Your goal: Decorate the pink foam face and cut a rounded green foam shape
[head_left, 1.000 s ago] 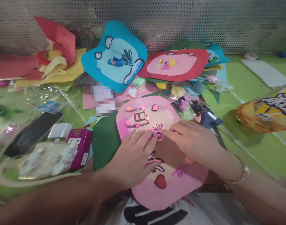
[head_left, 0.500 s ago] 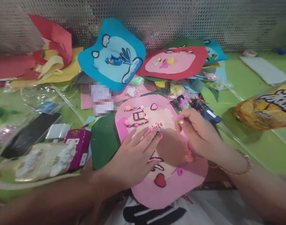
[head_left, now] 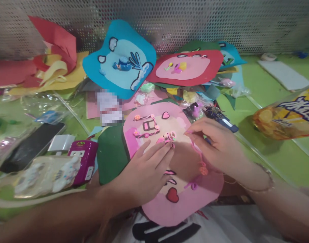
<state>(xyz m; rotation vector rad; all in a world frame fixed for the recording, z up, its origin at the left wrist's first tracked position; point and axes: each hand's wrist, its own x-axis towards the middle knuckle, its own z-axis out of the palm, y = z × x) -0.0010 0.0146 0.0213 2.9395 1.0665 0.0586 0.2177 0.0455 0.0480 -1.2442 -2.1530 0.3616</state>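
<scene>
A pink paper board (head_left: pixel 164 212) with rounded corners lies in front of me, a paler panel in its middle. My left hand (head_left: pixel 146 172) rests flat on it, fingers stretched out, the tips touching small pink clay pieces (head_left: pixel 169 136) near the centre. At the board's right side my right hand (head_left: pixel 215 145) has thumb and forefinger pinched together on a thin pink clay strand (head_left: pixel 194 147). Below that hand the strand runs to an orange clay flower (head_left: pixel 203 168). A purple clay curl (head_left: pixel 193 186) and a red heart (head_left: pixel 172 195) sit nearer me.
Behind are a blue paper piece (head_left: pixel 93 71) and a red one (head_left: pixel 217 60). To the left lie a phone (head_left: pixel 30 145), a purple power strip (head_left: pixel 91 152) and a white charger (head_left: pixel 60 143). A yellow snack bag (head_left: pixel 291 116) lies right, a dark green sheet (head_left: pixel 110 152) beneath the board.
My right hand has shifted slightly left and its pinched fingertips have come lower, closer to the board. My left hand has slid a little toward me, uncovering more of the central clay pieces.
</scene>
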